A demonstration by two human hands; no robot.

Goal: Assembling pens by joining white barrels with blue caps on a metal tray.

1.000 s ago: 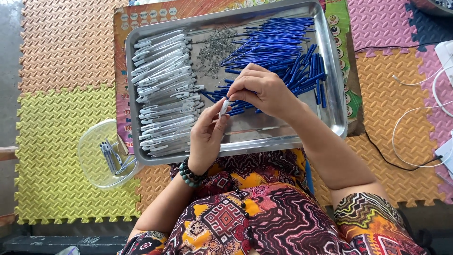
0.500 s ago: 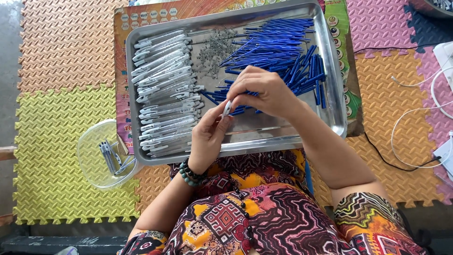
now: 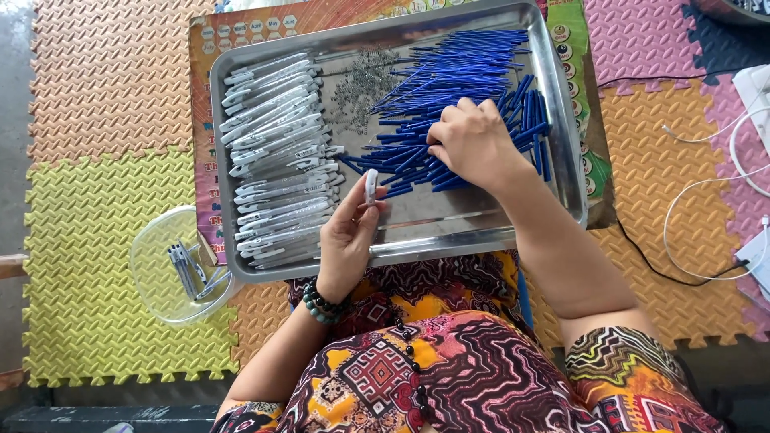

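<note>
A steel tray (image 3: 561, 120) rests on my lap and the floor mats. Inside it lie several white pen barrels (image 3: 277, 144) on the left, a heap of small metal springs (image 3: 361, 84) in the middle and a pile of blue pen parts (image 3: 465, 76) on the right. My left hand (image 3: 345, 240) holds one white pen barrel (image 3: 370, 186) upright over the tray's near side. My right hand (image 3: 473, 140) rests knuckles up on the blue pile, fingers curled among the blue parts; whether it grips one is hidden.
A clear plastic bowl (image 3: 156, 273) with a few assembled pens sits left of the tray on coloured foam mats (image 3: 96, 120). White and black cables (image 3: 706, 200) lie on the mats at right. A printed board (image 3: 200, 48) lies under the tray.
My hands, joined over the tray's middle before, have parted. The right hand reached up onto the blue pile; the left hand stayed, keeping the white barrel.
</note>
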